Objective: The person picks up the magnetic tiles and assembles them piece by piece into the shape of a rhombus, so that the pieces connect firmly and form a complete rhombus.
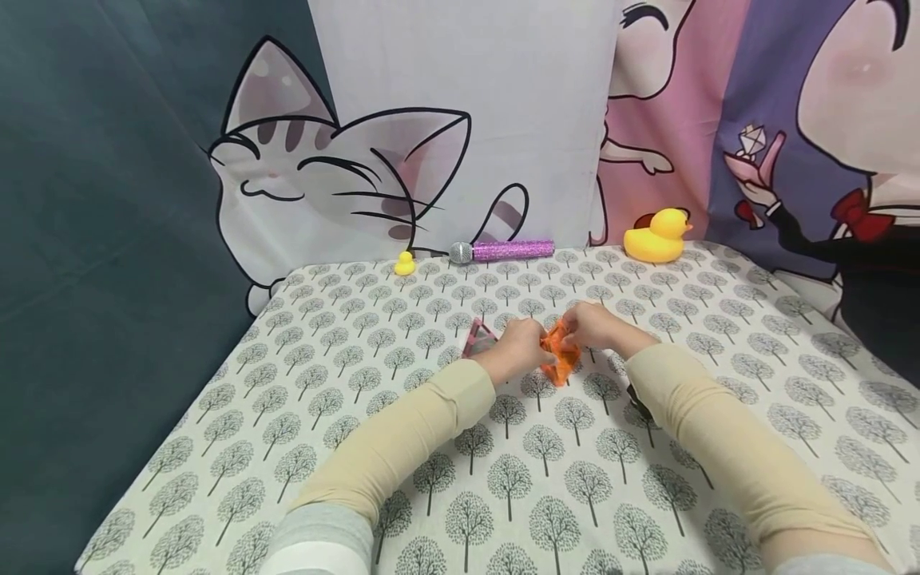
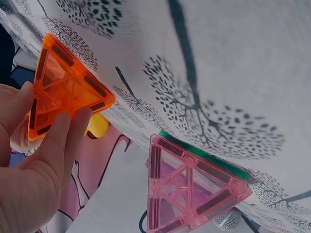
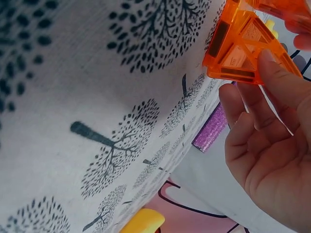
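Observation:
Both hands hold orange translucent triangular magnetic tiles (image 1: 561, 359) above the middle of the table. My left hand (image 1: 516, 348) grips an orange triangle (image 2: 68, 92) between thumb and fingers in the left wrist view. From the other side, my right hand (image 1: 593, 326) pinches an orange triangle (image 3: 240, 53), its thumb on the face. Another orange part meets it at the top of the right wrist view; how they join is partly hidden. Just left of the left hand stands a pink triangular tile (image 2: 187, 187), with a green tile (image 2: 206, 156) along its base.
At the table's back edge lie a small yellow duck (image 1: 405, 264), a purple glittery microphone (image 1: 512, 251) and a larger yellow duck (image 1: 656, 237). A tree-print cloth (image 1: 503, 479) covers the table. Cartoon-printed curtains (image 1: 460, 80) hang behind it.

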Demonstrator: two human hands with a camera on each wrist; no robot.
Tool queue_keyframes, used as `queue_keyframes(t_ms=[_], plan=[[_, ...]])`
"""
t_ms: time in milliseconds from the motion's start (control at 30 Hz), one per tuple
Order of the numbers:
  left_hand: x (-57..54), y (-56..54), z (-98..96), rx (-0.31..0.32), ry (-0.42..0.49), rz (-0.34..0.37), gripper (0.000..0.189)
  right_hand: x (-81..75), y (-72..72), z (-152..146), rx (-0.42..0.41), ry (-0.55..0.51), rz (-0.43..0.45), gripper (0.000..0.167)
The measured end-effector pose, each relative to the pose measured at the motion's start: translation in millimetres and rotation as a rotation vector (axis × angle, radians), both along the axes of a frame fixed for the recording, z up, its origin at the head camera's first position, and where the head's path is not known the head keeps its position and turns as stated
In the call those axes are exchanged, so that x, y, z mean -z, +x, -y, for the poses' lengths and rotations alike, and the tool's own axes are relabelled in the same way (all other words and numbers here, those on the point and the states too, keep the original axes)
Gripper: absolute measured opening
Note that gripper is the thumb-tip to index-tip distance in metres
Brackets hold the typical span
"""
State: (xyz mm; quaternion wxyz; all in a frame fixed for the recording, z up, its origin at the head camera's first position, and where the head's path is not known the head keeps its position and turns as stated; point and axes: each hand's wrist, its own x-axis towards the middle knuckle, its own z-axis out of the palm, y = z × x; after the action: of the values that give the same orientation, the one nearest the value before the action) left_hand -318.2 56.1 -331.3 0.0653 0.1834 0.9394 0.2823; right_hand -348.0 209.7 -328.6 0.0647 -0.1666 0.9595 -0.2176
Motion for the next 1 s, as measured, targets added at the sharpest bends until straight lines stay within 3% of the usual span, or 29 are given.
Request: queue_keyframes(t_ms=[300, 633, 733, 867, 1000], plan=[[1.4, -2.2, -4.2, -0.024, -0.015, -0.032, 0.032, -2.0, 3.6, -4, -0.075, 0.01, 0.008, 0.017], [-7.7, -3.3, 7.6, -0.046, -0.016, -0.036, 0.05, -14.4, 8.3, -8, -0.138, -0.021, 0.117, 0.033], [-10.4, -4.7, 13.8, -0.028, -0.024, -0.054, 0.049, -15.9, 8.7, -9, -0.186, -0.073, 0.133, 0.041], [-13.3, -8.3, 24.8, -0.01, -0.066, -0.12, 0.039, -16.0, 9.1, -8, -0.31, -0.14, 0.119, 0.055], [-16.9, -14.9, 40.0, -0.057, -0.104, -0.166, 0.041, -15.5, 8.6, -6, -0.395, -0.123, 0.067, 0.064]])
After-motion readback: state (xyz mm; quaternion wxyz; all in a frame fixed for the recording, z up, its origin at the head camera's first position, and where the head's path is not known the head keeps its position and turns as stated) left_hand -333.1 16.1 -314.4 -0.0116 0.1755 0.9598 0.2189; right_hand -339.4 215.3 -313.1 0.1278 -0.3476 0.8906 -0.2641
